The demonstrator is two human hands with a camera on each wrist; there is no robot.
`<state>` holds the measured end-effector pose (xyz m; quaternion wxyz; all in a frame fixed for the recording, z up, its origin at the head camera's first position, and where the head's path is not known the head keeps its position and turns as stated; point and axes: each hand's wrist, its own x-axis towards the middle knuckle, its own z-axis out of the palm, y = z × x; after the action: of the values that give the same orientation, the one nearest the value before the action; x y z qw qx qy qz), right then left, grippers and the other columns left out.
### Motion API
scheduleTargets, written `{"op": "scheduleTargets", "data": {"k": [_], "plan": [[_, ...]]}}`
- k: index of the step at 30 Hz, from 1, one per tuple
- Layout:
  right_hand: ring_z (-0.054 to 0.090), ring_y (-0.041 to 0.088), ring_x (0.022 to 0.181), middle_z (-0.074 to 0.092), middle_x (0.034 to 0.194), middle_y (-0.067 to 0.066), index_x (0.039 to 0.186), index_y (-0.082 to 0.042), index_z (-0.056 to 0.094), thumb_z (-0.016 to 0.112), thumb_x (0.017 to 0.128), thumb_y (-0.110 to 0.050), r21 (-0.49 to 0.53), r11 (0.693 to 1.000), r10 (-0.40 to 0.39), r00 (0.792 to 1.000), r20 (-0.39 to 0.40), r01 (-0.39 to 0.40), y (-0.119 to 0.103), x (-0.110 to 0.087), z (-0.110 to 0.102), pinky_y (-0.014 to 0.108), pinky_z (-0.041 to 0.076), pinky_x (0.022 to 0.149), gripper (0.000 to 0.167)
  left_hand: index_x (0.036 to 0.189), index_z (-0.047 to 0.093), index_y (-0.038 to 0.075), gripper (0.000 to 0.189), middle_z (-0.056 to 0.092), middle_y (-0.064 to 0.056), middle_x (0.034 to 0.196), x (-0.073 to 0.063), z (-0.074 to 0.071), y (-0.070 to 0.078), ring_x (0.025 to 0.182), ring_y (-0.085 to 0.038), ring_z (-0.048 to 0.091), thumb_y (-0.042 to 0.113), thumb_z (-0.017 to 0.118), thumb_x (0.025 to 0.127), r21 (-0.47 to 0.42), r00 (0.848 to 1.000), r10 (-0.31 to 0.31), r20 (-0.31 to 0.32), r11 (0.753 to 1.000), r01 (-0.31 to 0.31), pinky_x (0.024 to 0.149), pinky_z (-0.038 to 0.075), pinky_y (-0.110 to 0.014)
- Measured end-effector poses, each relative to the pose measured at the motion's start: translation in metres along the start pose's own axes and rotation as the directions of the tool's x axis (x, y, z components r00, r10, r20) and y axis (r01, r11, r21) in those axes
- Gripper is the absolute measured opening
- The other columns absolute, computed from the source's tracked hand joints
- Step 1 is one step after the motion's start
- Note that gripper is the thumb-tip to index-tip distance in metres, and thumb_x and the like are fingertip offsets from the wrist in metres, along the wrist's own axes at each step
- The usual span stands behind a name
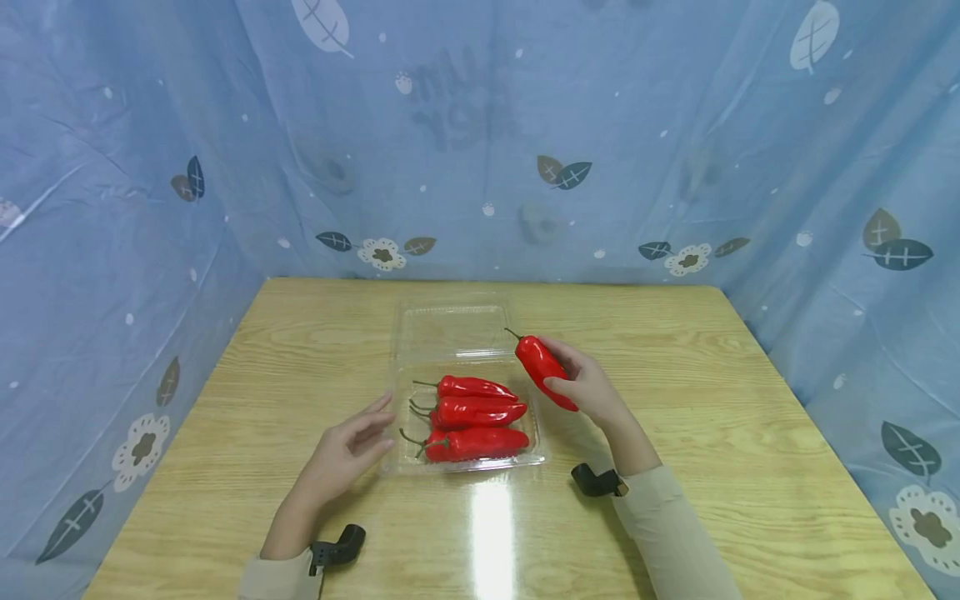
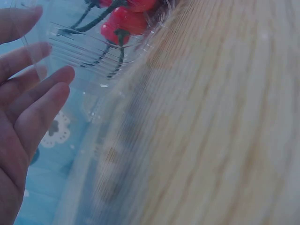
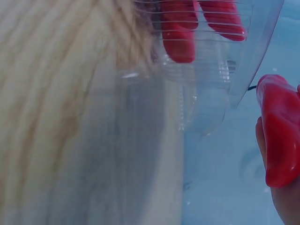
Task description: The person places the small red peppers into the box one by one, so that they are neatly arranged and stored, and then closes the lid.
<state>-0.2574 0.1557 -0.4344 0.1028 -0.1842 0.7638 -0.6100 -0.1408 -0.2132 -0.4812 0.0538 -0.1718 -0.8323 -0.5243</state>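
In the head view a clear plastic clamshell box (image 1: 536, 457) lies open on the table, its lid (image 1: 452, 329) folded back. Several red peppers (image 1: 480, 412) with green stems lie side by side in it, stems to the left. My right hand (image 1: 592, 387) grips another red pepper (image 1: 546, 372) above the box's right side; the right wrist view also shows this held pepper (image 3: 281, 136). At the box's left edge is my left hand (image 1: 347, 450), fingers loosely extended and holding nothing. The left wrist view has those fingers (image 2: 42, 112) beside the clear wall, with pepper stems behind it.
A light wooden table (image 1: 300, 350) carries the box. Blue patterned cloth (image 1: 480, 150) hangs behind it and along both sides. Black wrist cameras are strapped near both sleeves (image 1: 667, 517). A bright light reflection (image 1: 492, 533) lies on the table in front of the box.
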Motion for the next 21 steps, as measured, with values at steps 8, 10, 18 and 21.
{"op": "scheduleTargets", "data": {"k": [8, 10, 18, 21], "plan": [[0.051, 0.033, 0.116, 0.05, 0.137, 0.013, 0.14, -0.011, 0.045, 0.06, 0.086, 0.0, -0.07, 0.997, -0.03, 0.992, 0.125, 0.039, -0.008, 0.015, 0.006, 0.036, 0.056, 0.089, 0.058, 0.123, 0.058, -0.002, 0.038, 0.038, -0.007, 0.15, 0.0, 0.0, -0.001, 0.125, -0.027, 0.051, 0.019, 0.064, 0.092, -0.002, 1.0, 0.002, 0.007, 1.0, -0.002, 0.1, 0.049, -0.031], [0.051, 0.032, 0.115, 0.051, 0.136, 0.012, 0.14, -0.013, 0.046, 0.06, 0.086, 0.0, -0.085, 0.995, -0.035, 0.985, 0.171, 0.05, -0.01, 0.02, 0.007, 0.036, 0.056, 0.089, 0.058, 0.123, 0.058, -0.003, 0.038, 0.039, -0.007, 0.15, 0.001, 0.0, -0.002, 0.125, -0.027, 0.051, 0.018, 0.064, 0.091, -0.004, 1.0, 0.006, 0.004, 1.0, -0.006, 0.1, 0.049, -0.031], [0.048, 0.029, 0.117, 0.049, 0.137, 0.009, 0.143, -0.018, 0.043, 0.058, 0.086, 0.002, -0.135, 0.99, 0.011, 0.93, 0.369, 0.042, -0.016, 0.039, 0.015, 0.035, 0.055, 0.09, 0.062, 0.123, 0.058, -0.004, 0.038, 0.037, -0.011, 0.15, 0.0, 0.002, -0.003, 0.123, -0.029, 0.053, 0.016, 0.064, 0.091, -0.019, 1.0, 0.018, 0.009, 1.0, -0.018, 0.099, 0.049, -0.033], [0.049, 0.028, 0.115, 0.049, 0.137, 0.009, 0.143, -0.016, 0.042, 0.057, 0.085, 0.004, -0.139, 0.988, 0.003, 0.896, 0.443, 0.066, -0.018, 0.047, 0.021, 0.033, 0.054, 0.09, 0.064, 0.122, 0.058, -0.004, 0.038, 0.038, -0.012, 0.15, -0.001, 0.001, -0.002, 0.123, -0.029, 0.053, 0.016, 0.065, 0.09, -0.026, 1.0, 0.017, 0.007, 1.0, -0.016, 0.099, 0.049, -0.033]]}}
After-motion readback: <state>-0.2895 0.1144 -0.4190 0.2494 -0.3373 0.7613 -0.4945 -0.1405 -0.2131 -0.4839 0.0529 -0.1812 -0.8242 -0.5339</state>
